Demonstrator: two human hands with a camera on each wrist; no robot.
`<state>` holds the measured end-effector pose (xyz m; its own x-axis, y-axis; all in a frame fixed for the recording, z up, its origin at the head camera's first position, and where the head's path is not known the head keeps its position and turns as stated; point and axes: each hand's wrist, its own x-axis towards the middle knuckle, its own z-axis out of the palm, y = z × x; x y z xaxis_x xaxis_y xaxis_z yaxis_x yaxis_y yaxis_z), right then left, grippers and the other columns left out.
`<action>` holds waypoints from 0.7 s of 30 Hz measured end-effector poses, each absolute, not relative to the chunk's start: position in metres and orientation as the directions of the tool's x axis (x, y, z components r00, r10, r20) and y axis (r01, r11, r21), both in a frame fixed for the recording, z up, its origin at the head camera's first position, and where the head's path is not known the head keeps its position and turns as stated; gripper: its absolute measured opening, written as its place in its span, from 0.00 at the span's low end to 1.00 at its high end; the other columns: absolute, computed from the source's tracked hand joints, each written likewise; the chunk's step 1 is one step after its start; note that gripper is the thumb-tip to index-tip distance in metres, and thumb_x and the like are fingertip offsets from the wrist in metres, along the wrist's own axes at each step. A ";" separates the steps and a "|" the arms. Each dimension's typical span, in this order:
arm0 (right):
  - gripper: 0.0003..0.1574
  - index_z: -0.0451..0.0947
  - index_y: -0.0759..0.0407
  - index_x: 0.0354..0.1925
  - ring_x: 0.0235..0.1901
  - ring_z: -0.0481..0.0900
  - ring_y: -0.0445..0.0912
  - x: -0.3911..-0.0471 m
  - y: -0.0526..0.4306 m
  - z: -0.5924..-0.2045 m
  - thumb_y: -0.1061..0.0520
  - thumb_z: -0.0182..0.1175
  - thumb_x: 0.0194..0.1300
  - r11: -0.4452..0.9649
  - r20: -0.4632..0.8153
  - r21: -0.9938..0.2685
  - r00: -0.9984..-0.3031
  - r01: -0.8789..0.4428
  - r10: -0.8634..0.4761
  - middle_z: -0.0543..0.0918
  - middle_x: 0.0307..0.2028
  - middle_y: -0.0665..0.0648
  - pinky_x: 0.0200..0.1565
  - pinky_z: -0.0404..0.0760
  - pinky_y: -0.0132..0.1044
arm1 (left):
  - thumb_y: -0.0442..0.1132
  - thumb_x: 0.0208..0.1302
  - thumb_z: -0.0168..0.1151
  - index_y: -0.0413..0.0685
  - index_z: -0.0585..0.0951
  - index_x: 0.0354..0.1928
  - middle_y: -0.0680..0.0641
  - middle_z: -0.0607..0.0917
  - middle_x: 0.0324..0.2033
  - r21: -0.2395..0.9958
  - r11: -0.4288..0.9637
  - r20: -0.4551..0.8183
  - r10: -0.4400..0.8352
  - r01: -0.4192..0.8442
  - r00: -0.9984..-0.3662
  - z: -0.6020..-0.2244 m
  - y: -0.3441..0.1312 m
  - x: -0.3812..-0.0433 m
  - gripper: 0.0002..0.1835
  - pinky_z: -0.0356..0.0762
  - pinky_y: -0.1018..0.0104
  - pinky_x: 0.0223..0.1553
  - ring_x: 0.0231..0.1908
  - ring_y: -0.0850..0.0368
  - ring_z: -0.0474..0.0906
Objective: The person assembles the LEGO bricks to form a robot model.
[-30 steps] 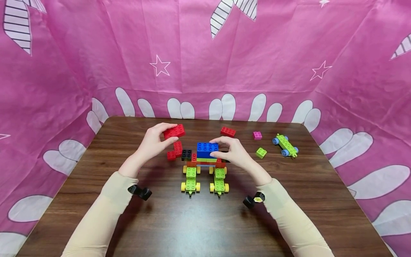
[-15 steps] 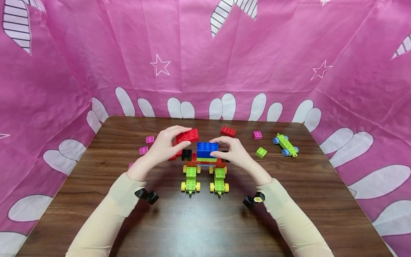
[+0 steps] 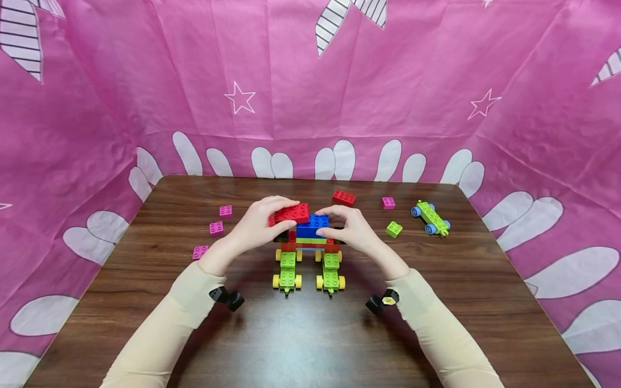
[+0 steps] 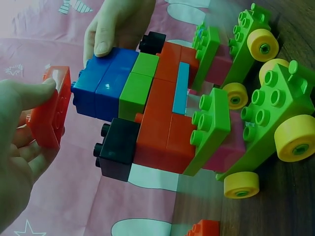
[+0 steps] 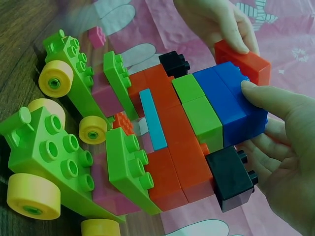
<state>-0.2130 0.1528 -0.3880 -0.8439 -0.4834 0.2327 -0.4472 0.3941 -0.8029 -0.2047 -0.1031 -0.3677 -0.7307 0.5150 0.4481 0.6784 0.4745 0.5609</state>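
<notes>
A toy-brick figure stands mid-table on two lime wheeled bases (image 3: pixel 287 279) with yellow wheels. Its body has red bricks (image 4: pixel 160 125), a light blue piece (image 4: pixel 180 88), lime bricks (image 4: pixel 139 88) and stacked blue bricks (image 5: pixel 224 101) on top. A black brick (image 4: pixel 117 147) sticks up at each side. My right hand (image 3: pixel 349 223) grips the blue bricks from the right, thumb on the near face. My left hand (image 3: pixel 257 226) pinches a red brick (image 3: pixel 297 213) between thumb and fingers. In the left wrist view, a small gap separates this brick from the blue studs.
Several pink bricks (image 3: pixel 216 228) lie to the left. Behind the figure is another red brick (image 3: pixel 344 198); right of it are a pink brick (image 3: pixel 388 203), a lime brick (image 3: pixel 394 229) and a lime wheeled base (image 3: pixel 432 217) with blue wheels. A pink patterned cloth (image 3: pixel 301 108) surrounds the table.
My left hand has carried the red brick rightward and slightly nearer, until it overlaps the blue bricks in the head view. My right hand has kept its place on the blue bricks.
</notes>
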 end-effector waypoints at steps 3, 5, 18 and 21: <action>0.26 0.78 0.65 0.54 0.47 0.83 0.53 -0.214 0.154 -0.389 0.57 0.68 0.59 0.381 0.244 -0.804 -0.838 -0.456 -0.487 0.84 0.49 0.61 0.50 0.81 0.48 | 0.41 0.60 0.68 0.43 0.79 0.57 0.42 0.82 0.52 0.556 0.469 0.441 0.533 0.686 -0.722 -0.368 -0.103 -0.205 0.23 0.80 0.54 0.45 0.49 0.49 0.77; 0.25 0.78 0.64 0.54 0.46 0.83 0.52 -0.214 0.154 -0.389 0.56 0.69 0.59 0.379 0.249 -0.803 -0.836 -0.461 -0.489 0.84 0.48 0.60 0.49 0.82 0.47 | 0.41 0.59 0.68 0.43 0.79 0.57 0.43 0.82 0.51 0.553 0.463 0.441 0.543 0.693 -0.715 -0.368 -0.102 -0.206 0.23 0.80 0.56 0.44 0.48 0.50 0.78; 0.25 0.79 0.60 0.53 0.45 0.83 0.50 -0.214 0.154 -0.389 0.55 0.69 0.58 0.394 0.258 -0.787 -0.833 -0.475 -0.490 0.84 0.48 0.58 0.47 0.83 0.45 | 0.41 0.58 0.70 0.41 0.81 0.55 0.42 0.83 0.51 0.526 0.448 0.450 0.575 0.723 -0.683 -0.364 -0.100 -0.207 0.23 0.80 0.55 0.47 0.50 0.49 0.78; 0.25 0.79 0.62 0.53 0.45 0.83 0.50 -0.214 0.154 -0.389 0.55 0.69 0.58 0.395 0.259 -0.785 -0.832 -0.477 -0.491 0.84 0.48 0.59 0.47 0.83 0.46 | 0.41 0.58 0.70 0.41 0.81 0.55 0.43 0.83 0.50 0.523 0.454 0.437 0.584 0.722 -0.684 -0.362 -0.099 -0.208 0.23 0.80 0.56 0.46 0.50 0.50 0.79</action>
<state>-0.2142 0.1545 -0.3893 -0.8321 -0.4905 0.2587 -0.4769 0.3949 -0.7853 -0.2079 -0.0992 -0.3624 -0.6839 0.5838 0.4375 0.7217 0.4537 0.5228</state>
